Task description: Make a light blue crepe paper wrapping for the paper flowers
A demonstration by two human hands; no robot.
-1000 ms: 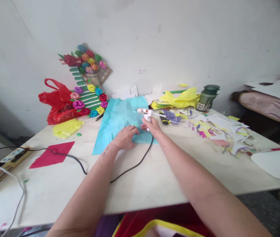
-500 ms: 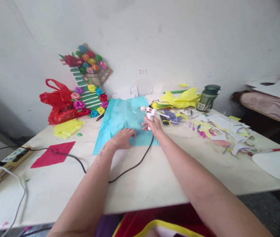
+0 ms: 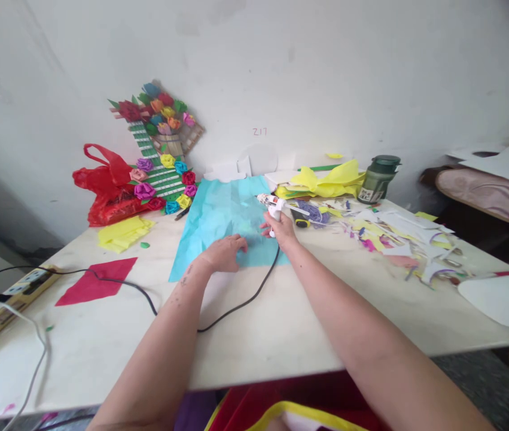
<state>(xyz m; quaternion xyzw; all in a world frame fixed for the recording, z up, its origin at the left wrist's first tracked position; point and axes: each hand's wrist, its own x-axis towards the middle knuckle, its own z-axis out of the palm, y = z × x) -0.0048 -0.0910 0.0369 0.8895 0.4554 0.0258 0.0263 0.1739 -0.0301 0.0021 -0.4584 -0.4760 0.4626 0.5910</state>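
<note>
My right hand [image 3: 281,229] is closed round the handle of a white glue gun [image 3: 272,205], its nozzle pointing left over a light blue tissue sheet [image 3: 218,215]. The gun's black cord [image 3: 240,302] trails back toward me and off to the left. My left hand [image 3: 225,252] rests palm down on the near edge of the blue sheet, fingers bent and spread, holding nothing.
A paper-flower craft [image 3: 158,149] leans on the wall beside a red plastic bag [image 3: 104,188]. Yellow paper [image 3: 122,232] and a red sheet [image 3: 95,281] lie left. A power strip [image 3: 7,287] is at far left. Paper scraps [image 3: 398,236], yellow tissue [image 3: 326,179], a green jar [image 3: 377,178] are right.
My right hand has shifted the glue gun slightly to the right. My left hand has slid a little back toward me on the blue sheet.
</note>
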